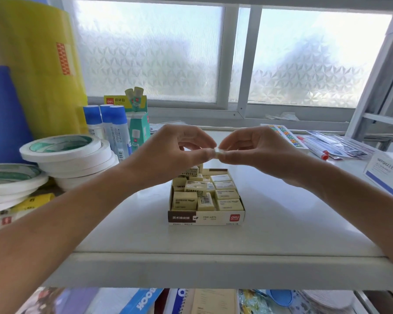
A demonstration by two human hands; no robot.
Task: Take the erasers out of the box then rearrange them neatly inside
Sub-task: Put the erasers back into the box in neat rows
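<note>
both hands, left hand (175,148) and right hand (256,150), pinch one small eraser (218,152) between their fingertips. they hover above the box (206,217) of jumbled erasers (204,191) on the desk (281,223).

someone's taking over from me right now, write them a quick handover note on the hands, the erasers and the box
Left hand: raised above the box, fingertips pinching one side of a small white piece.
Right hand: same height, pinching the other side of that small white piece; too small to tell what it is.
Box: open, on the white shelf, in front of you.
Erasers: all in view are in the box. The right column lies flat in a row; the left and middle ones are tilted and piled.
Done: no eraser lies on the shelf.
Left: empty the box, then refill it in tidy rows.
</note>
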